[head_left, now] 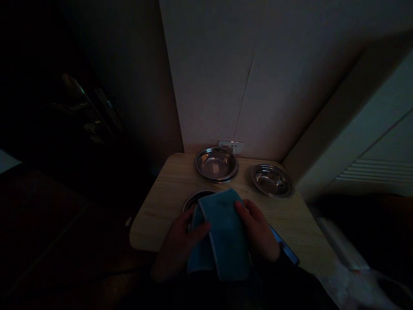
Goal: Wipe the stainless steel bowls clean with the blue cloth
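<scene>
A folded teal cloth (227, 234) with pale edging hangs between my two hands, above the front of the small wooden table. My left hand (182, 241) grips its left side, with the thumb laid across the front layer near the fold. On the right edge, my right hand (258, 230) pinches the cloth with its thumb on top. Behind the cloth, a metal bowl (193, 199) shows only its upper left rim; the remainder is hidden by the cloth and my left hand.
Stacked shiny metal bowls (216, 164) stand at the table's back, below a wall socket (231, 146). More metal bowls (272, 181) sit at the back right. A phone (285, 247) lies beside my right wrist on the pale wooden table (151, 215). The room is dim.
</scene>
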A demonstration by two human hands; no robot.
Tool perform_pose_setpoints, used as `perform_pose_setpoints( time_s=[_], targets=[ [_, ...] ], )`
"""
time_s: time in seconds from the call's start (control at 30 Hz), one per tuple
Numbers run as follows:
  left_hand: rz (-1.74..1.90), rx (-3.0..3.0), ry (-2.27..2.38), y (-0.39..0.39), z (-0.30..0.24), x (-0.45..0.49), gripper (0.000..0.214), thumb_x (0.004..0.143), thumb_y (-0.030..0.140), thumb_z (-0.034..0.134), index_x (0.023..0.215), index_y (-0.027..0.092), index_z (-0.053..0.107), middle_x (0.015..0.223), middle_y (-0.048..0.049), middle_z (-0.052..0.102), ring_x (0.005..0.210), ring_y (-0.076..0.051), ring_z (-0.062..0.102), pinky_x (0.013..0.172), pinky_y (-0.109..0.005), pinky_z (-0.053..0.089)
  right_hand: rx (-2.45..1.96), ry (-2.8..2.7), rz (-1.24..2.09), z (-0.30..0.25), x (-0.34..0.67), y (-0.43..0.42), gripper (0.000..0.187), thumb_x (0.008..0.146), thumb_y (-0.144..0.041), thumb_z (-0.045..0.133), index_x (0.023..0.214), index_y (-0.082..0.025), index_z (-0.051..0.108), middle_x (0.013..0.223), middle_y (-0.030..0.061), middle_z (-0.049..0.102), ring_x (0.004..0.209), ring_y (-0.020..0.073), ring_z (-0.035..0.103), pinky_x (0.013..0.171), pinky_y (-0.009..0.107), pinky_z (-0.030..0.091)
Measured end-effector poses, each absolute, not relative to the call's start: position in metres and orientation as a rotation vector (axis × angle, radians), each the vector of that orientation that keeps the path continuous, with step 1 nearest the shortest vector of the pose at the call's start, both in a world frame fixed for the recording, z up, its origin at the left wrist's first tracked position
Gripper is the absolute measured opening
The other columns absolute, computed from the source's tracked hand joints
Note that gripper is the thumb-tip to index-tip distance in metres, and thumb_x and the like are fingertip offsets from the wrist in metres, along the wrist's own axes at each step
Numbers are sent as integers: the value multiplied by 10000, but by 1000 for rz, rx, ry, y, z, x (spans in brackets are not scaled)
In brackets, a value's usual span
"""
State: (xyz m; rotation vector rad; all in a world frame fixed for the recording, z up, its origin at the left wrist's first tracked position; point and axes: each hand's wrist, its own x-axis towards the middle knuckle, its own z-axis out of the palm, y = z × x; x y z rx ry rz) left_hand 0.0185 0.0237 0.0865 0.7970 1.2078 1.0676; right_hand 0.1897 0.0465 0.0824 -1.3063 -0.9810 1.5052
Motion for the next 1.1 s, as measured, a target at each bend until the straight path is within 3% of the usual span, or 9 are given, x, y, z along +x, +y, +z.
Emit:
perform_pose_setpoints(
  time_s=[0.1,0.23,0.4,0.5,0.57,0.63,0.8,0.97,1.1],
  targets=[
    [1066,729,1327,24,92,19,399,655,436,680,939,158,647,854,-60,727,771,-227,672,660,-313,519,-1271,-966,1497,82,188,47,429,761,-527,594,1053,-224,512,640,-27,606,534,151,563,475,249,448],
    [1111,697,1477,25,93,16,449,705,478,616,998,137,611,819,-74,721,695,-213,670,609,-307,520,-1014,-1106,1666,90,196,42,829,730,-391,669,1402,-270,199,821,-1,673,696,187,646,662,350,526],
    [1138,953,1347,20,88,11,993,613,335,740,1425,233,178,1080,-123,668,867,-251,667,717,-364,534,-1077,-1448,1673,92,213,46,687,660,-242,709,1299,-256,456,1154,57,610,907,213,624,763,368,526],
    [1037,1303,1410,20,87,11,702,627,267,715,1289,252,482,1127,-100,637,1010,-258,604,860,-382,481,-1178,-1658,1499,93,219,53,617,665,-197,681,1257,-253,516,1096,53,633,889,220,621,758,369,520],
    [936,1484,1512,22,86,10,323,687,280,651,1006,240,685,997,-80,657,947,-243,608,845,-376,478,-1239,-1851,1291,97,222,57,384,695,-199,647,1077,-243,646,960,44,656,850,219,613,765,370,503],
    [910,1589,1550,24,88,8,173,701,298,633,830,231,727,930,-76,639,904,-228,604,827,-363,479,-1240,-2008,1164,103,226,58,146,724,-219,624,847,-227,701,867,46,632,824,216,598,776,374,484],
    [856,1566,1309,31,97,7,181,697,333,645,814,215,718,990,-65,659,937,-219,607,818,-309,472,-1030,-1828,1398,110,227,53,145,663,-277,697,748,-194,614,1166,78,543,1026,246,546,762,339,480],
    [898,1336,1421,36,97,9,287,722,392,616,921,190,665,850,-32,694,786,-190,635,690,-272,486,-1151,-1496,1570,90,215,52,273,693,-347,664,902,-193,580,769,-4,646,687,162,607,619,275,486],
    [1172,1090,1864,30,75,-7,347,714,474,591,861,160,606,863,-66,674,811,-208,625,715,-306,480,-1336,-1525,1315,86,225,47,325,760,-385,596,1011,-179,614,911,48,689,798,199,645,698,302,518]
  ],
)
